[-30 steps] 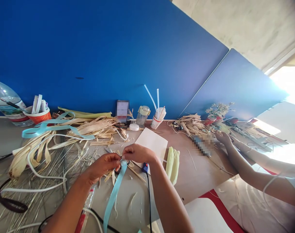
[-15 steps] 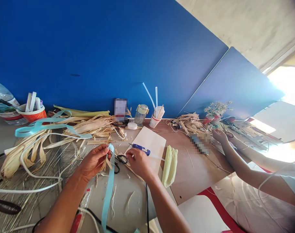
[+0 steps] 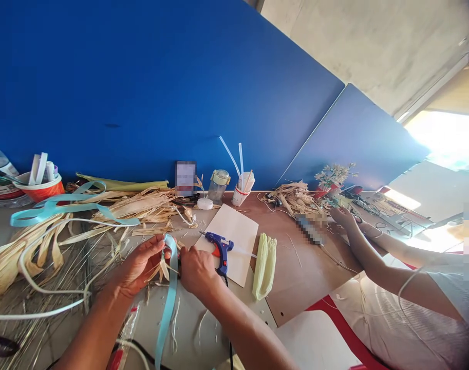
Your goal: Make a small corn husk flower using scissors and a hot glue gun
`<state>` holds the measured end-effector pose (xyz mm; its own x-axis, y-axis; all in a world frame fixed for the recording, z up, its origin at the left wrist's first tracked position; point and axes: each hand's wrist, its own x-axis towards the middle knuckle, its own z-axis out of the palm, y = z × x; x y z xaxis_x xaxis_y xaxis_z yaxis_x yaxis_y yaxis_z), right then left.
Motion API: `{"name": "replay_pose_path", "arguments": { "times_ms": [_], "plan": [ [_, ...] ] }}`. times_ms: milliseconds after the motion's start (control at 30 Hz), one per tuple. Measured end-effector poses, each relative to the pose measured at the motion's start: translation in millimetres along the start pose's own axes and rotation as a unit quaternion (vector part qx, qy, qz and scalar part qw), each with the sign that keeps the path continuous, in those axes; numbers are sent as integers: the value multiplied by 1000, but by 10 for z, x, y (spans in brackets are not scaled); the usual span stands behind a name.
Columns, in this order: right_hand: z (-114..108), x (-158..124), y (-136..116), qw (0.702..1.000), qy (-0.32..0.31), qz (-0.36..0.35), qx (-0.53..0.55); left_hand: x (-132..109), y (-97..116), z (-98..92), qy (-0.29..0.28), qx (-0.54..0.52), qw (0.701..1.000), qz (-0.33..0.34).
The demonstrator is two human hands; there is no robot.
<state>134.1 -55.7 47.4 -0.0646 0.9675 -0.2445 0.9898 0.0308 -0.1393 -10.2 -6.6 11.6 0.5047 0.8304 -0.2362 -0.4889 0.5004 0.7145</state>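
Observation:
My left hand is closed, pinching a light blue ribbon near its top; the ribbon hangs down toward the table's near edge. Below those fingertips a small dried husk piece sticks out beside the ribbon. My right hand is closed just right of the ribbon, and what its fingers hold is hidden. Right behind it, a blue glue gun lies on a pale board, its nozzle to the upper left. A pale green pleated bundle lies right of the board.
Dried husks, thin stalks and a white cable cover the left side. Along the blue partition stand a red cup, a phone, a jar and a cup with straws. A person's arms reach in at right.
My right hand has moved left, close to the ribbon, and is closed. The glue gun is now uncovered. Black scissor handles seen earlier between my hands no longer show. The view has shifted slightly.

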Motion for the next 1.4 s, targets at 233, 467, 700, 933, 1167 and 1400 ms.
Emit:
{"name": "replay_pose_path", "arguments": {
  "times_ms": [233, 467, 700, 933, 1167, 1400],
  "plan": [
    [52, 1, 275, 994, 35, 35, 94, -4, 4, 15, 10, 13, 1000, 20],
    [155, -12, 404, 976, 45, 24, 213, -16, 0, 56, 28, 22, 999, 32],
    [109, -106, 501, 967, 9, -21, 253, -42, 40, 86, 35, -7, 998, 49],
    [195, -48, 665, 927, 69, 47, 366, -57, 49, 83, 0, -34, 996, 84],
    [-23, -257, 651, 578, -62, -72, 810, -24, 41, 128, 77, 5, 994, 73],
    [139, -486, 393, 480, -174, -120, 851, 2, 16, 68, 139, -13, 989, 45]
  ]
}}
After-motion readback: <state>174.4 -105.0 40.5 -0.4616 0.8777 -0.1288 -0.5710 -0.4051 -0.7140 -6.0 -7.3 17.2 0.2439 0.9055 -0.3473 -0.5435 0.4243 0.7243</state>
